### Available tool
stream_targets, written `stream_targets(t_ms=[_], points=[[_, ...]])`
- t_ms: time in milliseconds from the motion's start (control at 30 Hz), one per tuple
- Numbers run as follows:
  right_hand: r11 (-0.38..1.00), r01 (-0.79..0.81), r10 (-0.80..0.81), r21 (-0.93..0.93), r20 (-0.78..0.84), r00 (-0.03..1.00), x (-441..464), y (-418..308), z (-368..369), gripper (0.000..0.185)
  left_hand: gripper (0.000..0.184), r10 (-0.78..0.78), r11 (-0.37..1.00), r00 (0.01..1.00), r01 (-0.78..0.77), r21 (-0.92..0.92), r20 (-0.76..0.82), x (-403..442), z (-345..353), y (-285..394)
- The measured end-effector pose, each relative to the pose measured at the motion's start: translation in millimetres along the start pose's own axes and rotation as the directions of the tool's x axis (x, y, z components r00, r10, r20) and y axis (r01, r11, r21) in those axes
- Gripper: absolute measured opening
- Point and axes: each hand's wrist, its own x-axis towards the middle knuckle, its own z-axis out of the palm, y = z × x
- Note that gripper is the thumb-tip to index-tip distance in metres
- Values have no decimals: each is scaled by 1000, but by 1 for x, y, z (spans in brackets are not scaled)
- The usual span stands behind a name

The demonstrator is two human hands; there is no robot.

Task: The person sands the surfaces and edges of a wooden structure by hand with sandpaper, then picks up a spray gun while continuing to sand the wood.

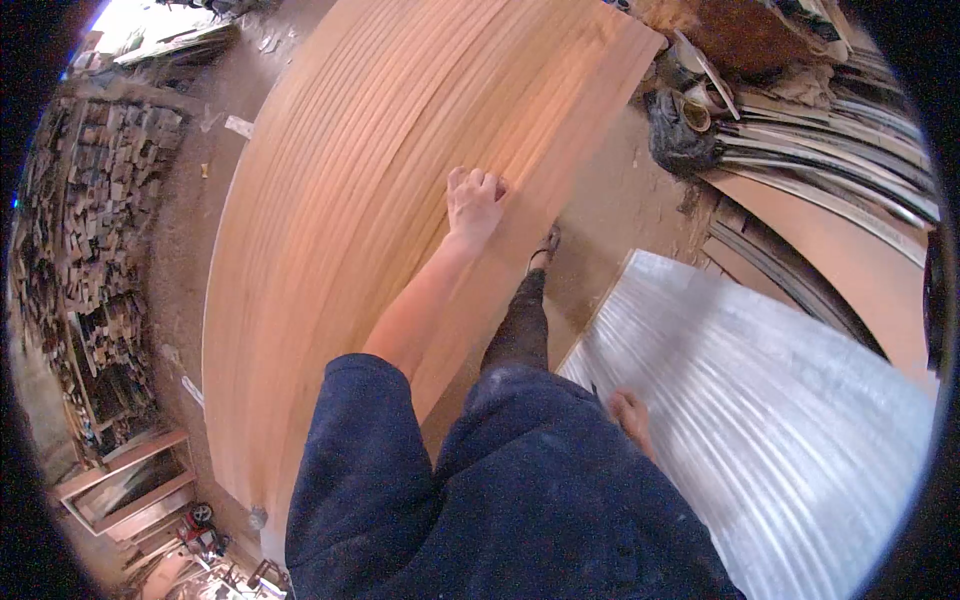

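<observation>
A large wooden panel point(330, 220) with long parallel grain lines stretches in front of me and to my left. Over its right half is my left hand point(475, 205), fingers curled in and knuckles up; whatever they may hold is hidden. My right hand point(628, 415) is low beside my right hip, partly covered by my dark shirt, and its visible fingers are bent. Just by it a small dark thin thing sticks out, too small to name. Under and beyond that hand lies a silvery, ridged sheet point(760, 400).
Stacked wood offcuts point(110, 200) line the left side. Long curved strips point(830, 160) and a black plastic bag point(680, 130) are at the right. A wooden frame point(125, 485) lies lower left. My foot point(545, 245) stands on the floor between panel and sheet.
</observation>
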Motion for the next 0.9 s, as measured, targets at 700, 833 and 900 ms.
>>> stream_targets(t_ms=[700, 833, 900], points=[[988, -26, 75, 154, -322, 944, -9, -158, -49, 40, 23, 4, 1000, 980, -6, 10, 199, 417, 132, 101], [967, -185, 233, 173, -320, 918, -20, -162, -29, 41, 25, 55, 998, 998, -55, 4, -7, 438, 163, 105], [966, -191, 236, 174, -293, 927, -18, -164, -18, 41, 25, 43, 998, 999, -44, 40, 33, 452, 163, 104]])
